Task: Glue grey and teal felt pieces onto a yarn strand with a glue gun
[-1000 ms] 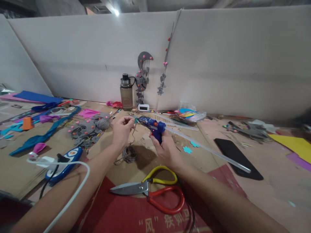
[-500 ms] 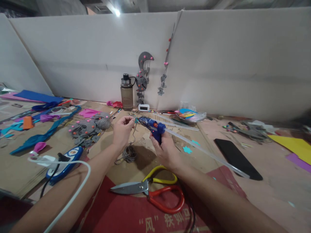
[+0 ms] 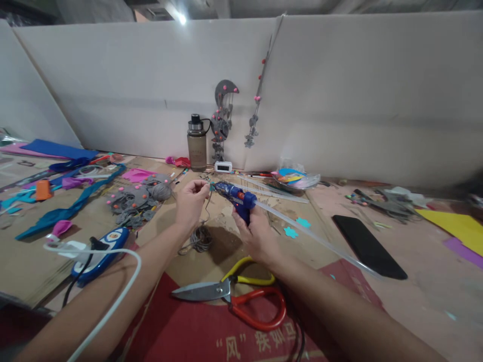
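Note:
My right hand (image 3: 258,229) is wrapped round the handle of a blue glue gun (image 3: 241,198), its nozzle pointing left. A long clear glue stick (image 3: 313,234) sticks out of the gun's back. The fingers of my left hand (image 3: 190,201) pinch a small teal piece (image 3: 212,186) right at the nozzle; its shape is too small to make out. Grey cord (image 3: 207,208) hangs from these fingertips down to a loose coil (image 3: 201,239) on the cardboard. Two turquoise flower cutouts (image 3: 290,232) lie right of the gun.
Scissors (image 3: 222,290) with yellow and red handles lie in front, between my forearms. A black phone (image 3: 368,246) rests at right. A power strip (image 3: 101,256) and white cable (image 3: 138,271) are by my left arm. Grey felt pieces (image 3: 132,198) and a bottle (image 3: 197,148) stand farther back.
The glue gun has tilted very slightly, and the rear end of its glue stick has shifted a little to the left. My left hand stays almost still at the nozzle.

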Demonstrator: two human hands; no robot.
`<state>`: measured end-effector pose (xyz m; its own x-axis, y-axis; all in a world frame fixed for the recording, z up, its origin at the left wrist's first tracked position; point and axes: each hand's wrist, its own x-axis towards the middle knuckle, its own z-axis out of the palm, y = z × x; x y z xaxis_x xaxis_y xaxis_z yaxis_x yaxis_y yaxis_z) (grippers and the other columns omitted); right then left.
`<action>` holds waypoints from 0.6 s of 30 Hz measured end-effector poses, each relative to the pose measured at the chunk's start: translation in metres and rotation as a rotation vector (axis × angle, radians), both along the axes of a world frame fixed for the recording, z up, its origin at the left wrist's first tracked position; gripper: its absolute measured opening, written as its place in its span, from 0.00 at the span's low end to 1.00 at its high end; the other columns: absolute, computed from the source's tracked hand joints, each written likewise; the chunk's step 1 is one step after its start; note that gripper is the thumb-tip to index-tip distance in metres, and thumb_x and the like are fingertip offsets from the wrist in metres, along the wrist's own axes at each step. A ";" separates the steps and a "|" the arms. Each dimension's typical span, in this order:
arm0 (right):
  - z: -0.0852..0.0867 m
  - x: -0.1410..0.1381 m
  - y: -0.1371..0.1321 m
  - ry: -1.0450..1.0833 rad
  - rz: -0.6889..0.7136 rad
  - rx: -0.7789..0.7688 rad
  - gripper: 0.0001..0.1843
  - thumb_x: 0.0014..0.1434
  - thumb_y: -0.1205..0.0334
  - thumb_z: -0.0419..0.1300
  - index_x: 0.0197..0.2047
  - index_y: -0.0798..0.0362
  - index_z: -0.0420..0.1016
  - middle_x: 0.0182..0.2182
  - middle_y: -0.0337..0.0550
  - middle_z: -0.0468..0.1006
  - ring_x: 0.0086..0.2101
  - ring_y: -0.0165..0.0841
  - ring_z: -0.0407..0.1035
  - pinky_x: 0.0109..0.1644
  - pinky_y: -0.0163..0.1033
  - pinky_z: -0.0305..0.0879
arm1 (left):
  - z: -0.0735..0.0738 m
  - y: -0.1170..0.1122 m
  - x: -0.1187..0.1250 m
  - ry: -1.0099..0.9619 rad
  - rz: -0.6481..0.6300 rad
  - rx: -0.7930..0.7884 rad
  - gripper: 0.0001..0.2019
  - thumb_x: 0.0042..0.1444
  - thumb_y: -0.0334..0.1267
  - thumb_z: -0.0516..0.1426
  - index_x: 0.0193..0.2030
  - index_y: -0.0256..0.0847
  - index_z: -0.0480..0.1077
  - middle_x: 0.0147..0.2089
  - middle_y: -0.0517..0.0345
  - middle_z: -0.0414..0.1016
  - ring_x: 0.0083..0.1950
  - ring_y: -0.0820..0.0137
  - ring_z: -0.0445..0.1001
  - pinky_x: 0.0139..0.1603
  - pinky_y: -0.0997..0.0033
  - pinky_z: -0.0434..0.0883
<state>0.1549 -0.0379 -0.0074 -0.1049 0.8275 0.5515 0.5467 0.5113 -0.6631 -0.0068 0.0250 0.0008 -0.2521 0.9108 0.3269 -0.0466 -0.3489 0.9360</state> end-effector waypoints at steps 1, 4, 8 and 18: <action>-0.001 0.000 0.000 0.003 -0.002 0.005 0.13 0.60 0.60 0.50 0.45 0.54 0.68 0.40 0.52 0.75 0.40 0.41 0.69 0.46 0.47 0.66 | 0.000 0.000 0.000 -0.003 0.002 -0.002 0.08 0.46 0.40 0.61 0.29 0.38 0.70 0.22 0.63 0.66 0.23 0.77 0.62 0.23 0.77 0.57; -0.002 0.000 0.001 0.011 -0.010 0.011 0.13 0.60 0.59 0.50 0.46 0.54 0.67 0.41 0.53 0.74 0.40 0.41 0.69 0.46 0.48 0.66 | 0.000 0.000 0.000 -0.006 0.007 -0.002 0.08 0.46 0.40 0.61 0.29 0.38 0.70 0.22 0.63 0.67 0.23 0.77 0.62 0.23 0.77 0.57; -0.002 0.000 0.000 0.012 -0.005 -0.014 0.13 0.60 0.59 0.50 0.45 0.53 0.67 0.39 0.52 0.74 0.39 0.40 0.69 0.45 0.47 0.66 | -0.001 0.001 0.000 -0.001 0.005 0.001 0.07 0.46 0.40 0.61 0.29 0.38 0.70 0.22 0.63 0.66 0.23 0.77 0.62 0.22 0.77 0.56; 0.002 0.000 -0.002 0.016 -0.010 -0.025 0.13 0.60 0.59 0.49 0.45 0.55 0.66 0.38 0.51 0.74 0.37 0.39 0.68 0.44 0.45 0.66 | 0.001 0.000 0.000 -0.009 0.003 -0.016 0.07 0.46 0.40 0.61 0.29 0.38 0.70 0.22 0.63 0.67 0.22 0.78 0.62 0.22 0.77 0.56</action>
